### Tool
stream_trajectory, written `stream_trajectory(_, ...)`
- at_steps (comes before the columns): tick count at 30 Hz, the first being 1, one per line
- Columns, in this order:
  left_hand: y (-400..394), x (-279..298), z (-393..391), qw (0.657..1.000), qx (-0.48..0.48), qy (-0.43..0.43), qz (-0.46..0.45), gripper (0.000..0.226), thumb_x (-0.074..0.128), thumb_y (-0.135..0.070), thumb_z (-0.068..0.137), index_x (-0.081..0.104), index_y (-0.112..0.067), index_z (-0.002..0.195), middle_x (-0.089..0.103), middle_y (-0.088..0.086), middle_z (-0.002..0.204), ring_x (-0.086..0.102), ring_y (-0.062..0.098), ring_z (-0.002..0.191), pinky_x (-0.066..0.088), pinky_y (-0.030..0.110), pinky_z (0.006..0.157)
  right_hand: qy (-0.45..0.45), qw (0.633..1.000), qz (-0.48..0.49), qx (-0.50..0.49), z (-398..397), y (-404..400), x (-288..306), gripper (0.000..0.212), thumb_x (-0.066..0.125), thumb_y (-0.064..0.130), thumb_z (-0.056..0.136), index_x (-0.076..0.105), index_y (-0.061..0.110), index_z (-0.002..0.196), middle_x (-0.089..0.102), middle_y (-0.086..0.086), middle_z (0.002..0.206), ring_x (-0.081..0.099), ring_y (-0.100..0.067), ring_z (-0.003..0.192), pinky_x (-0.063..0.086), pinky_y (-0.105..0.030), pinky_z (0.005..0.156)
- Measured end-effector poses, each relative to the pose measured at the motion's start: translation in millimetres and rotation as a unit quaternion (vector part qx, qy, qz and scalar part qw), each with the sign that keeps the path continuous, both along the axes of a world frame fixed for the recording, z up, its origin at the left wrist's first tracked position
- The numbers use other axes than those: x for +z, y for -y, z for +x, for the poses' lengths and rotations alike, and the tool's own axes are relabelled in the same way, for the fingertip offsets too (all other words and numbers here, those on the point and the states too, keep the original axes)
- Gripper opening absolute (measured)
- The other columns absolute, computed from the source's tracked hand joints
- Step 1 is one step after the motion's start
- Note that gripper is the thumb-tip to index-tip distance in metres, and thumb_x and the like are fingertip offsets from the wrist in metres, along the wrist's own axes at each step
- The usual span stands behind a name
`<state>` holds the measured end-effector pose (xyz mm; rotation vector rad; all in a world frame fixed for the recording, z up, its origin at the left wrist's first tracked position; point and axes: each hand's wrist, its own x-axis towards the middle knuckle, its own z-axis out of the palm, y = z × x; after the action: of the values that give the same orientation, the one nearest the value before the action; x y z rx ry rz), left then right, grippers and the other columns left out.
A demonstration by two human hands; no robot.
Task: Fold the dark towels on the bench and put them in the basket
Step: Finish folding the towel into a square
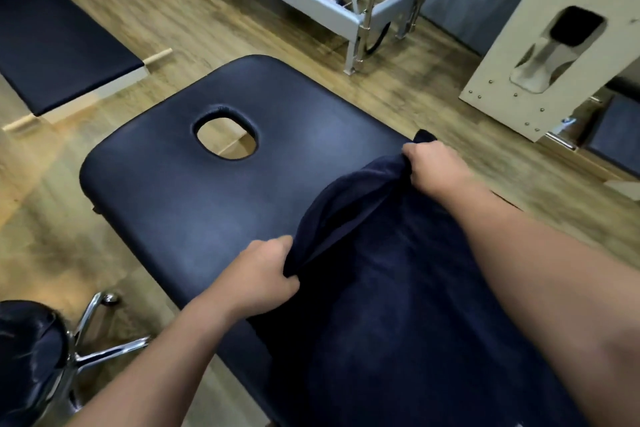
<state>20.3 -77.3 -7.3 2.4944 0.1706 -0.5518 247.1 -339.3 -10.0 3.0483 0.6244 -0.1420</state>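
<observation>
A dark navy padded bench [207, 191] with an oval face hole fills the frame's centre over wood-look flooring [194, 21]. The left hand [258, 276] and right hand [433, 166] each pinch a bunched edge of the dark navy towel [398, 288] spread lower right.

no readable text, labels, brands, numbers, signs anywhere

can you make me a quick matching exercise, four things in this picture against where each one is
Things:
1. left hand
2. right hand
3. face hole
4. stool

Places:
A. on the floor at the bench's near left
B. gripping the dark towel at its far corner, by the right edge of the bench
C. cut through the bench's far end
D. gripping the towel's edge nearer the person

Pairs: 1-D, 2-B, 3-C, 4-A
</observation>
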Motion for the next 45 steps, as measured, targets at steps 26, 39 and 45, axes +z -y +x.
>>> stream_trajectory(26, 447, 40, -260, 0.961, -0.273, -0.020, -0.046, 0.021, 0.064, -0.023, 0.087, 0.044, -0.020, 0.083, 0.056, -0.001, 0.084, 0.055, 0.015, 0.071, 0.049, 0.032, 0.057, 0.024, 0.977, 0.070, -0.199, -313, 455, 31, 0.011, 0.049, 0.005, 0.092, 0.042, 0.013, 0.089, 0.055, -0.015, 0.085, 0.055, -0.038, 0.079, 0.051, -0.044, 0.065)
stream_trajectory(39, 501, -3, -274, 0.911, -0.383, -0.010, -0.150, 0.035, 0.053, -0.025, 0.103, 0.061, -0.013, 0.135, 0.066, 0.005, 0.127, 0.061, 0.020, 0.116, 0.046, 0.029, 0.103, -0.058, 0.896, -0.033, -0.440, -398, 515, -1, 0.033, 0.056, 0.013, 0.089, 0.051, 0.014, 0.121, 0.052, -0.016, 0.123, 0.049, -0.042, 0.116, 0.044, -0.051, 0.092)
stream_trajectory(45, 379, -61, -225, 0.912, -0.325, 0.100, 0.230, 0.066, 0.027, -0.062, 0.100, 0.010, -0.040, 0.160, 0.000, 0.009, 0.170, -0.003, 0.034, 0.156, 0.014, 0.070, 0.114, -0.090, 0.950, 0.117, -0.276, -459, 379, -35, 0.056, 0.050, 0.055, 0.095, 0.045, 0.027, 0.143, 0.030, -0.010, 0.156, 0.027, -0.042, 0.141, 0.036, -0.060, 0.110)
